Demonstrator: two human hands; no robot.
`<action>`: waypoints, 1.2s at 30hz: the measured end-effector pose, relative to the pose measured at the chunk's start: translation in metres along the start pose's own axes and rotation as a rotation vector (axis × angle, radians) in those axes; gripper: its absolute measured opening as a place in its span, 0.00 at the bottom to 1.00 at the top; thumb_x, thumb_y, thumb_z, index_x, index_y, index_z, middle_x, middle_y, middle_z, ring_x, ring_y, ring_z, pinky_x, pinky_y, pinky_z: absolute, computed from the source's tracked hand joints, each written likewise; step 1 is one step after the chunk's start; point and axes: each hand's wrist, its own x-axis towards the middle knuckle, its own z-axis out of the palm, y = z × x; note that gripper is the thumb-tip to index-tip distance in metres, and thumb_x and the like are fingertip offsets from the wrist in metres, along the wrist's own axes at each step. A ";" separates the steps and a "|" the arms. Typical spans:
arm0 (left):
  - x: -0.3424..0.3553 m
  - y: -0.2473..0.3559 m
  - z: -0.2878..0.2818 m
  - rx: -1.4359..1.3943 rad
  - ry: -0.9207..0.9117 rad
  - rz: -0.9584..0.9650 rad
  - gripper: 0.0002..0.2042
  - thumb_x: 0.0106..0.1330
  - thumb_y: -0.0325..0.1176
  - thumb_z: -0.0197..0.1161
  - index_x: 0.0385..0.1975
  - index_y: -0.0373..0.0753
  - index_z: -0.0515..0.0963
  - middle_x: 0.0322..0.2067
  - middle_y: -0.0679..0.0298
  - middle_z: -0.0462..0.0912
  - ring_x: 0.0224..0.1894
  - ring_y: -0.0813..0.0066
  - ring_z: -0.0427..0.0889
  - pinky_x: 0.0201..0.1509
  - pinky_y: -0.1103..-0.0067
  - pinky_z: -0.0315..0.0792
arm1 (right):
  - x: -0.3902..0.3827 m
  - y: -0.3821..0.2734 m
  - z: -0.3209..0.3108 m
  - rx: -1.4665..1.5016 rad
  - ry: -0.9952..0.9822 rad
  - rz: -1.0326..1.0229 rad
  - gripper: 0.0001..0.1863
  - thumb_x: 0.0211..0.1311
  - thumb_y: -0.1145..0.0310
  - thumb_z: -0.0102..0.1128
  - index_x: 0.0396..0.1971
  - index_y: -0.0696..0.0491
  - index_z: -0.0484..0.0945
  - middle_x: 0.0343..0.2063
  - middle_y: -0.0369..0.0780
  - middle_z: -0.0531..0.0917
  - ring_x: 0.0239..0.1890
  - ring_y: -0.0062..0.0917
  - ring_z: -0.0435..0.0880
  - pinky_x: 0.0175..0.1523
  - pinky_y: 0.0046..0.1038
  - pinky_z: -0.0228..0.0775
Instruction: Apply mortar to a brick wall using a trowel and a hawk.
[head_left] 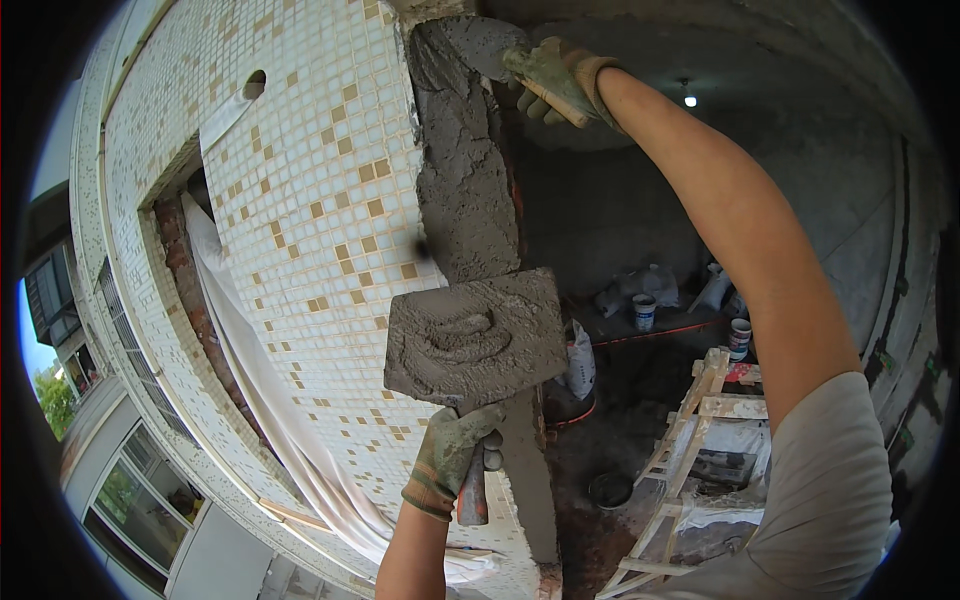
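My left hand [455, 455], in a dirty work glove, grips a plastering hawk [399, 372] from underneath. A mound of wet grey mortar [470, 335] lies on the hawk. A worn handle [473, 495] sticks out below the left fingers. Up at the top, my gloved right hand [555, 80] is closed on a trowel [490, 45] with a wooden handle. Its mortar-smeared blade lies against the upper part of the wall's end face, over a rough band of fresh mortar [465, 190]. The hawk is held in front of this band, hiding part of it.
Small white and tan tiles cover the wall [320, 180] on the left, with a pale cloth [240, 300] hanging along it. Inside the dim room at right stand a wooden stepladder [690, 450], tubs [644, 312], a black bucket [609, 489] and a lit bulb [690, 100].
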 end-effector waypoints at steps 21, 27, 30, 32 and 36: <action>-0.007 -0.033 0.017 0.026 -0.018 -0.177 0.08 0.62 0.29 0.68 0.37 0.34 0.79 0.22 0.65 0.75 0.19 0.77 0.74 0.19 0.78 0.72 | -0.140 0.141 -0.047 -1.057 0.473 -0.194 0.21 0.69 0.45 0.56 0.48 0.46 0.81 0.32 0.37 0.84 0.33 0.31 0.85 0.40 0.32 0.80; -0.019 -0.074 0.030 0.065 0.068 -0.251 0.11 0.62 0.32 0.70 0.38 0.32 0.79 0.22 0.64 0.76 0.18 0.76 0.75 0.19 0.79 0.72 | -0.214 0.244 -0.030 -1.214 0.558 -0.608 0.12 0.67 0.52 0.60 0.40 0.43 0.83 0.27 0.42 0.83 0.33 0.38 0.85 0.40 0.36 0.78; -0.019 -0.094 0.037 0.107 0.065 -0.299 0.11 0.62 0.34 0.70 0.36 0.33 0.78 0.20 0.64 0.76 0.16 0.76 0.75 0.18 0.80 0.72 | -0.238 0.289 -0.035 -1.291 0.505 -0.560 0.13 0.68 0.52 0.58 0.42 0.43 0.83 0.27 0.43 0.84 0.32 0.39 0.86 0.39 0.38 0.79; -0.014 -0.109 0.043 0.115 0.043 -0.324 0.11 0.62 0.34 0.69 0.35 0.34 0.78 0.19 0.65 0.75 0.15 0.77 0.73 0.17 0.80 0.71 | -0.242 0.332 -0.042 -1.175 0.362 -0.409 0.15 0.69 0.50 0.57 0.44 0.44 0.83 0.28 0.43 0.85 0.33 0.42 0.86 0.39 0.41 0.80; -0.011 -0.141 0.053 0.033 0.009 -0.379 0.10 0.62 0.32 0.70 0.34 0.31 0.80 0.22 0.64 0.78 0.18 0.76 0.77 0.19 0.80 0.74 | -0.251 0.368 -0.036 -1.244 0.285 0.037 0.13 0.67 0.60 0.61 0.48 0.47 0.82 0.31 0.45 0.85 0.31 0.38 0.85 0.36 0.36 0.77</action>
